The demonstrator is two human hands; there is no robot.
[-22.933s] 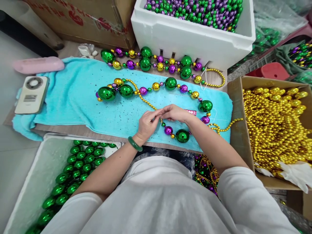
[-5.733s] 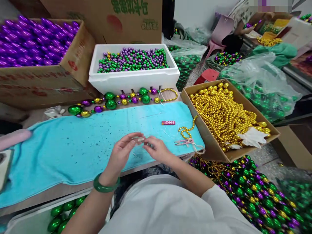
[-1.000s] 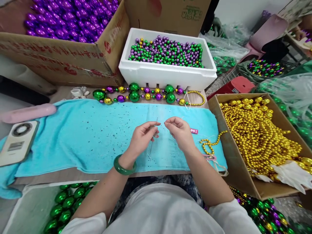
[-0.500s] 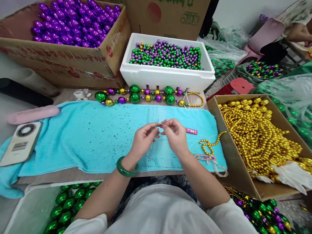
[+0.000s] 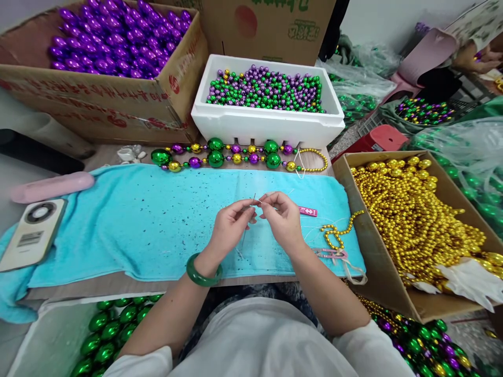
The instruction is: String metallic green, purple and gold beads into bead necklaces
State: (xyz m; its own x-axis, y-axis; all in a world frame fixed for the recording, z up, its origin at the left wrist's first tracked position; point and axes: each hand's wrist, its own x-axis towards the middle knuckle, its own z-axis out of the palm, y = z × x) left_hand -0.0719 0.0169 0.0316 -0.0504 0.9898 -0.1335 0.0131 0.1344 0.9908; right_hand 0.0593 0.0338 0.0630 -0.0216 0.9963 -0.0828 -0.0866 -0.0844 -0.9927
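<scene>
Above the blue towel (image 5: 176, 225) my two hands meet at the fingertips. My left hand (image 5: 231, 225), with a green bangle (image 5: 204, 271) at its wrist, pinches a long thin needle (image 5: 244, 236) held nearly upright. In my right hand (image 5: 283, 217) the thumb and forefinger pinch a white thread (image 5: 260, 201) close beside the needle's upper end. Whether the thread passes through the needle is too small to tell. Loose thread trails across the towel right of my right hand, near a short string of gold beads (image 5: 334, 238), pink thread snips (image 5: 332, 254) and a pink label (image 5: 308, 211).
A finished-looking bead necklace (image 5: 215, 158) lies behind the towel. Beyond stand a white foam box (image 5: 271, 123) of small beads and a carton (image 5: 118, 104) of purple beads. A carton (image 5: 377, 251) of gold strands is at right, a phone (image 5: 33, 233) at left. Another person's hand (image 5: 481, 58) shows top right.
My hands keep the same pinch, almost unmoved. The view has shifted very slightly. The other person's hand at the top right has moved.
</scene>
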